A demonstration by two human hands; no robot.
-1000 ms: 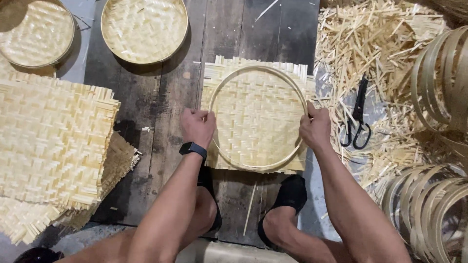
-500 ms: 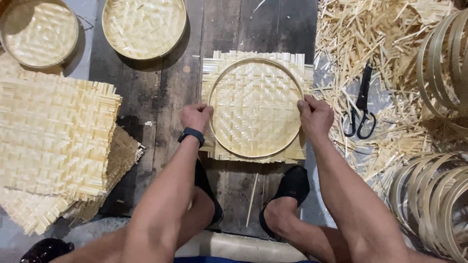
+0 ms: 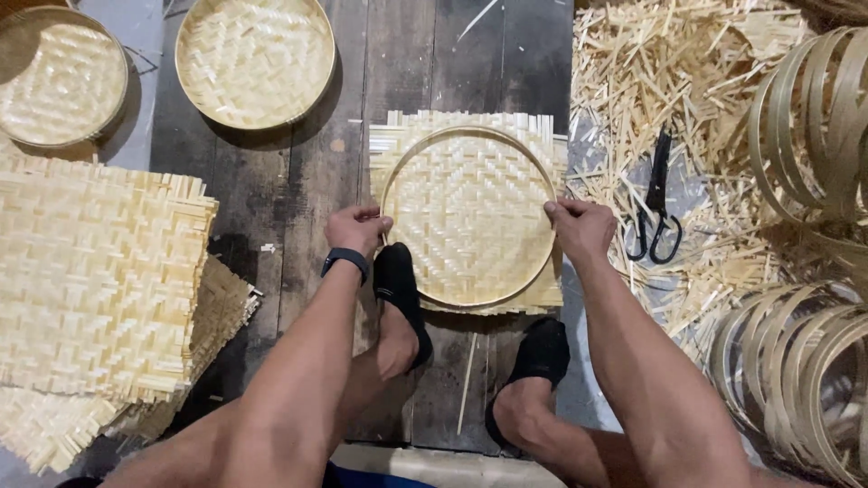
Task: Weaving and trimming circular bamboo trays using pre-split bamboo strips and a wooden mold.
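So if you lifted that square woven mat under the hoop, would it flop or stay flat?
The mat would probably bend: it is thin woven strips with loose ends sticking out past the hoop. It likely weighs little. Its edges may fray, since the strip ends look unbound.

dark plank floor (image 3: pixel 298 190) | woven mats (image 3: pixel 90 280); two trays (image 3: pixel 253 59); scissors (image 3: pixel 653 203); bamboo scraps (image 3: pixel 669 81)

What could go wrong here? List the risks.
1. The bamboo hoop is gripped only at its sides by the left hand and right hand; it might slide off-centre on the woven mat.
2. The left foot near the rim could snag loose strip ends.
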